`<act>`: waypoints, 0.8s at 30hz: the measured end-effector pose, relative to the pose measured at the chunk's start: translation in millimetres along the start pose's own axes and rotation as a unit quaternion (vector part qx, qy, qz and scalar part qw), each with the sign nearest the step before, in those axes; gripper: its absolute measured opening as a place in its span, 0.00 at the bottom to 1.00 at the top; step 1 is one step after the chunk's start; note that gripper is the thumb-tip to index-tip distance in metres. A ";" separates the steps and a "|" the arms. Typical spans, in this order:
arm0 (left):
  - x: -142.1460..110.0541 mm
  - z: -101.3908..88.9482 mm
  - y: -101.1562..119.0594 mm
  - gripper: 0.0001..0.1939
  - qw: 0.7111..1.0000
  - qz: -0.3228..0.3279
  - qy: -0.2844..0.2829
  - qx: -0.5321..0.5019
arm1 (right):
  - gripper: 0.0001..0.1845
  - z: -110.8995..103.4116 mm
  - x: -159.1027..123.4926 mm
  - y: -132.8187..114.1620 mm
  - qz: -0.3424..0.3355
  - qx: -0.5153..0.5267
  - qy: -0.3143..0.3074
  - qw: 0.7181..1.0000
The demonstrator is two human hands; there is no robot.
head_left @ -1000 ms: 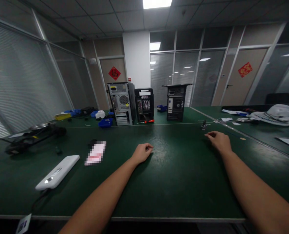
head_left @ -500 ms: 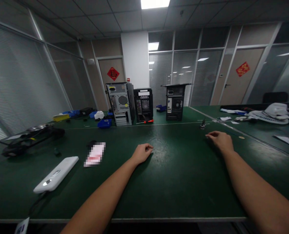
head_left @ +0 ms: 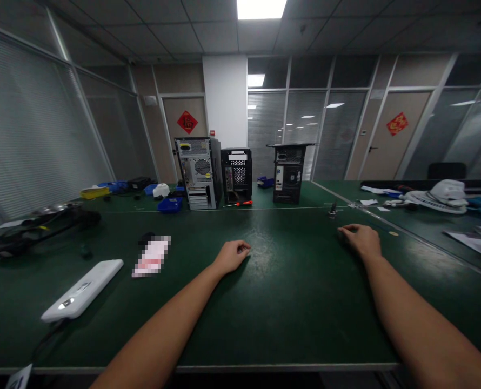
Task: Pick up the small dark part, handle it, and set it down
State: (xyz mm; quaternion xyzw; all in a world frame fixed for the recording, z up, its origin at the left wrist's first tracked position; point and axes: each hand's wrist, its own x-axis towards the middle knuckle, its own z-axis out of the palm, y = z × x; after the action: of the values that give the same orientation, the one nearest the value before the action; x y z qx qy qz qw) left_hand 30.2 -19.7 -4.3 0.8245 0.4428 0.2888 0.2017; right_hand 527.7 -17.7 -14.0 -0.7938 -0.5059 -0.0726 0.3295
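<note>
My left hand (head_left: 232,255) rests on the green table (head_left: 289,302) near its middle, fingers curled in loosely with nothing visible in them. My right hand (head_left: 360,240) lies palm down further right, fingers bent against the surface and holding nothing. A small dark metal part (head_left: 332,211) stands just beyond the right hand. Three computer towers stand at the far side: a grey one (head_left: 198,172), an open black one (head_left: 236,175) and a black one (head_left: 288,172). A red-handled screwdriver (head_left: 240,203) lies in front of them.
A white flat device (head_left: 82,290) with a cable lies at the left, next to a pink-white card (head_left: 152,256). A black case panel (head_left: 38,228) lies further left. Blue and yellow bins (head_left: 169,204) sit at the back. White cloth and papers (head_left: 443,194) cover the right table.
Both hands stay resting on the table. The view has drifted slightly right and tilted, so objects sit a little further left in the picture.
</note>
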 end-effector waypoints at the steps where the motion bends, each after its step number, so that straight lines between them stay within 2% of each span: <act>1: -0.1 -0.3 0.4 0.14 1.000 -0.001 0.001 0.000 | 0.25 -0.9 -0.9 -1.5 0.007 0.000 -0.003 1.000; 7: -1.3 -2.0 4.1 0.14 1.000 -0.005 -0.005 -0.002 | 0.20 -4.1 -3.0 -7.1 -0.001 -0.002 -0.001 1.000; 13: -1.4 -1.8 3.4 0.14 1.000 -0.003 0.000 -0.002 | 0.21 -4.0 -4.3 -7.1 -0.009 -0.012 0.031 0.999; 19: -1.1 -0.9 0.7 0.14 1.000 0.002 0.001 -0.005 | 0.22 -4.5 -4.3 -10.1 -0.018 -0.035 0.014 0.999; 24: -0.1 0.9 -2.2 0.13 1.000 0.001 0.001 -0.002 | 0.21 -3.1 -3.9 -8.4 -0.018 -0.025 0.024 0.999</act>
State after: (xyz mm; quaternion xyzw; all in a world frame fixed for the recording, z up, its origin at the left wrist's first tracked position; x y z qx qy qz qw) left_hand 29.4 -18.7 -6.3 0.8243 0.4414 0.2909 0.2027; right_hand 519.4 -20.2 -9.5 -0.7907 -0.5099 -0.1100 0.3204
